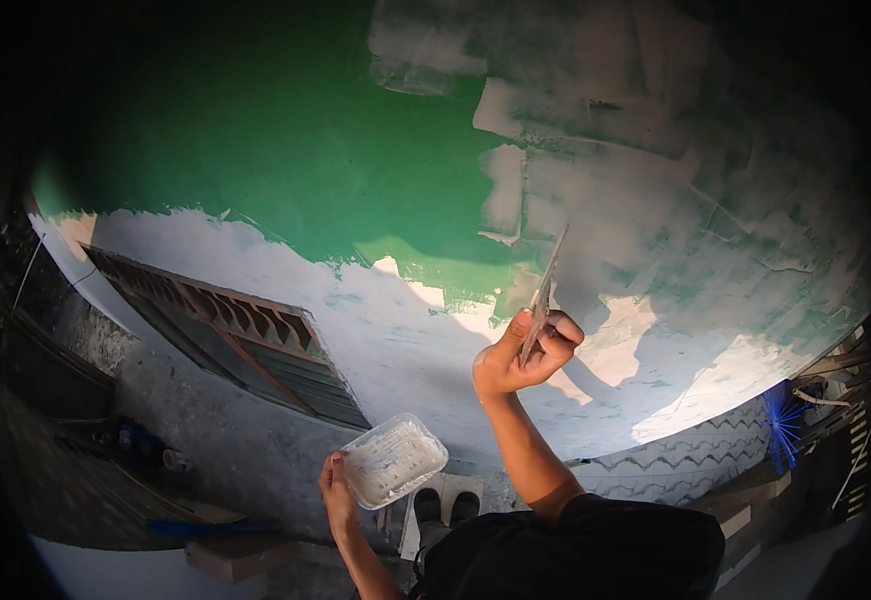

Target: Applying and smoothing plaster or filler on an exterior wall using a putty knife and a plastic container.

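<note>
The right hand [527,352] pinches a thin flat blade [545,285] near its lower end, thumb along the left side and bent fingers on the right; the blade rises out of the grip, seen nearly edge-on, its top leaning a little right. Whether its edge touches the wall [355,160] cannot be told from this angle. The left hand [338,497] grasps a shallow clear tray [407,482] by its left end, so most of the tray reaches out to the right of the fingers, tilted, with white paste [390,455] smeared over its bottom. The tray's right corner is well apart from the right forearm, leaving a wide gap between them. In the view, the blade's tip stands by the ragged edge where green paint meets pale, streaked patches. Pale wall stretches between the right hand and the louvred window [245,330], whose lower right corner appears just above the tray. The wall's lower edge curves away to the right, towards a blue spiky object [782,425].
</note>
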### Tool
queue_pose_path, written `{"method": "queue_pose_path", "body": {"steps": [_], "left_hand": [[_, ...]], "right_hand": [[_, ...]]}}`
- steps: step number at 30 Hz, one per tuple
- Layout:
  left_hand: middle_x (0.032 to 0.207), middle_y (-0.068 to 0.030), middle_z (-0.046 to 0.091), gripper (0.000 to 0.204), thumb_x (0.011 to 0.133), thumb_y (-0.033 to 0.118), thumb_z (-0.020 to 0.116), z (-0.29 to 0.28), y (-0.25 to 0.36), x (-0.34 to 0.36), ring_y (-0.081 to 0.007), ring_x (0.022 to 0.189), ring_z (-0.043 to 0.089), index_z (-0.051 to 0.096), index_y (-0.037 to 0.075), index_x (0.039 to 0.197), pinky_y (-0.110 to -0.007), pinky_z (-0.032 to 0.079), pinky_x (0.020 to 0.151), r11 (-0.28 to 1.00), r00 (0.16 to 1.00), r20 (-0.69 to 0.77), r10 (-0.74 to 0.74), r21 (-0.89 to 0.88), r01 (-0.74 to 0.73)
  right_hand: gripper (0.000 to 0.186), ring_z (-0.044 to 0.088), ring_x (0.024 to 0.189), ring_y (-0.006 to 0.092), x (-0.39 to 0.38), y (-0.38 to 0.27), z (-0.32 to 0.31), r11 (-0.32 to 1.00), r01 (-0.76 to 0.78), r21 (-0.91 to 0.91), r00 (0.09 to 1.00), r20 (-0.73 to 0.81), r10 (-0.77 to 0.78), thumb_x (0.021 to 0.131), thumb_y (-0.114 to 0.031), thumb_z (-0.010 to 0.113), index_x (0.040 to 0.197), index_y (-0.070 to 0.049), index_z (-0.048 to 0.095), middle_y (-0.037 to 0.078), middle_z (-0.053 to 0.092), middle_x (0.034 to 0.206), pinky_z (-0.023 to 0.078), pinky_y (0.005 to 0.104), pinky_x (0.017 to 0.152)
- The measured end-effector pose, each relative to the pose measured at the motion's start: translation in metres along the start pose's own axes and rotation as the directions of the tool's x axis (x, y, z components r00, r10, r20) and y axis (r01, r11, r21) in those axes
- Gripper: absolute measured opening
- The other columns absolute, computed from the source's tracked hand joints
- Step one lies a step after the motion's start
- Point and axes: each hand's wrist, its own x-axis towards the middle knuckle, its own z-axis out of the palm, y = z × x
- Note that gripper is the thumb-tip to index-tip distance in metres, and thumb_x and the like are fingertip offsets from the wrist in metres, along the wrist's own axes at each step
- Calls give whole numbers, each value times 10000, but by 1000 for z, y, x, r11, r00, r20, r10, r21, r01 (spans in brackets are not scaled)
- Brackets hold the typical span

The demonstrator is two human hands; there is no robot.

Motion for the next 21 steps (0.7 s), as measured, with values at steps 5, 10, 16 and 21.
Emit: {"method": "queue_pose_path", "body": {"steps": [5,10,16,21], "left_hand": [[862,9,630,322,1016,329,542,4,0,6,-95,793,549,675,36,1002,-267,442,740,999,997,58,-42,13,41],[879,4,636,329,1015,330,543,10,5,14,-103,809,552,678,30,1016,-274,443,754,997,992,107,-60,57,55],[887,-4,635,339,1020,328,535,4,13,21,-107,832,539,680,21,1007,-278,436,778,993,988,147,-47,113,31],[887,1,634,346,1022,336,532,-3,14,27,-104,825,536,679,24,1003,-279,435,772,992,991,122,-52,125,37]], "right_hand": [[183,445,905,176,-31,33,-27,982,-65,-180,997,34,72,965,-49,610,962,-55,428,94,422,1047,409,310,770],[266,530,986,245,-50,45,-3,967,-53,-249,994,82,76,835,63,710,987,-39,517,121,489,1093,463,354,858],[409,570,1063,276,-54,35,16,935,-87,-343,993,46,109,733,104,764,1101,-15,629,131,566,1147,493,390,906],[397,573,1109,300,-56,29,19,936,-104,-336,994,-4,109,752,85,774,1103,-4,612,159,574,1206,491,395,912]]}}
